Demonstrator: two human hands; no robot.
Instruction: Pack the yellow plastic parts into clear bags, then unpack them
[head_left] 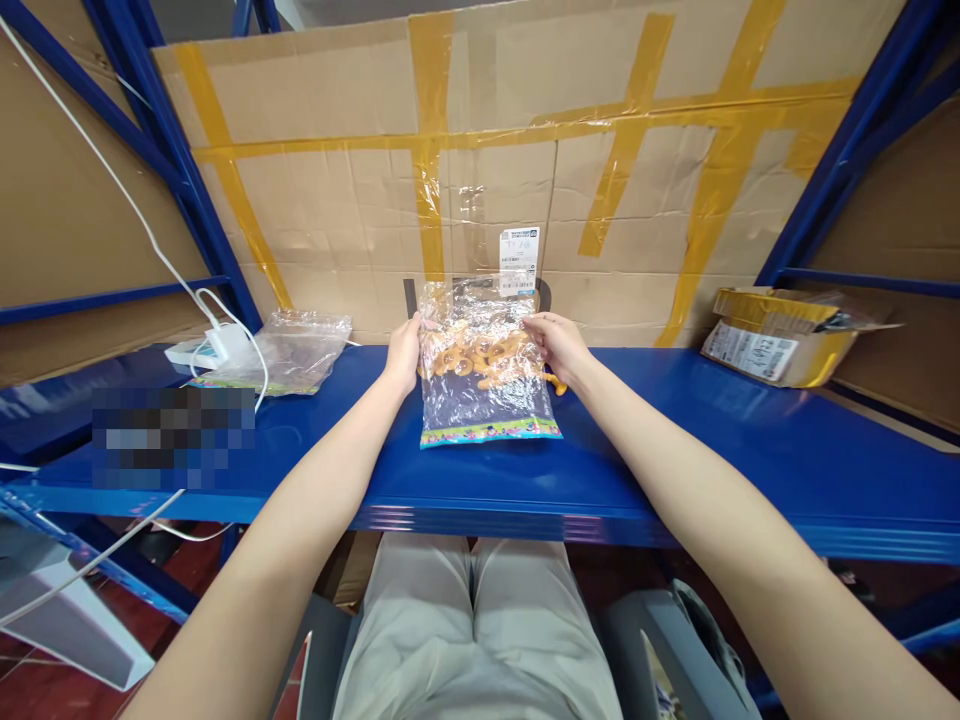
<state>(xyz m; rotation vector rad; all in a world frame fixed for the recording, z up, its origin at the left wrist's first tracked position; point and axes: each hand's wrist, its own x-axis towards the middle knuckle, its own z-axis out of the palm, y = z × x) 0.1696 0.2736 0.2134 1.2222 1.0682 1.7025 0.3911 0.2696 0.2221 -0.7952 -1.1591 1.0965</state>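
Observation:
A clear plastic bag [487, 405] lies at the middle of the blue shelf, with a colourful strip along its near edge. Several small orange pieces [469, 358] show at the bag; whether all are inside is hard to tell. My left hand [405, 350] pinches the bag's left edge. At the opposite edge, my right hand [559, 343] grips the plastic between thumb and fingers. One orange piece [556, 384] sticks out just below my right hand, beside the bag. Glare on the plastic hides some detail.
Taped cardboard [337, 220] walls off the back of the blue shelf [660, 420]. An opened cardboard box [780, 340] stands at the right. To the left lie another clear bag [300, 350], a white plug with cables [225, 343] and a blurred dark object [172, 430].

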